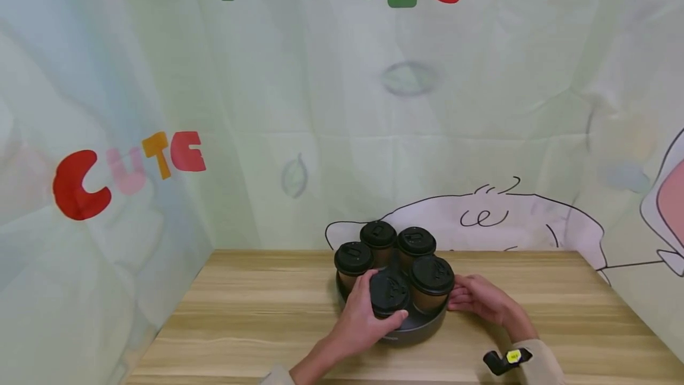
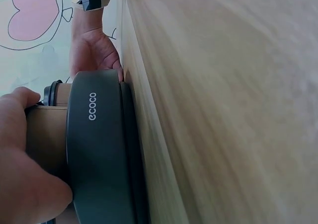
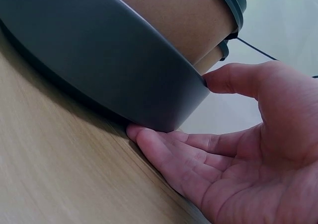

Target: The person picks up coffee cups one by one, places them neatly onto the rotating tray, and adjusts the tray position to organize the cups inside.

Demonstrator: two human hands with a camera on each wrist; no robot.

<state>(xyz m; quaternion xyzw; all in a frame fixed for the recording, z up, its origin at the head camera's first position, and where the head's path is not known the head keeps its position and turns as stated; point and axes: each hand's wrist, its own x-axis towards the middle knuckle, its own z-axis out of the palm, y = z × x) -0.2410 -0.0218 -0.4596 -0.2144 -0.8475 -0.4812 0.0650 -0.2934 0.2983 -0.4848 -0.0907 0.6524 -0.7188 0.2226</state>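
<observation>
A round dark grey tray [image 1: 419, 333] marked "ecoco" stands on the table, holding several brown paper coffee cups with black lids. My left hand [image 1: 359, 321] grips the front coffee cup [image 1: 389, 293], fingers on its far left and thumb at its near right side. The brown side of this cup [image 2: 47, 134] shows in the left wrist view, seated behind the tray wall. My right hand [image 1: 483, 302] holds the tray's right side. In the right wrist view its thumb is at the rim and its fingertips [image 3: 141, 133] are at the lower edge, close to the tabletop.
Another lidded coffee cup [image 1: 431, 281] stands beside the gripped one, with others behind and to the left. The wood-grain table [image 1: 256, 308] ends at a printed cloth backdrop [image 1: 347, 106]. A black device [image 1: 506, 360] is strapped at the right wrist.
</observation>
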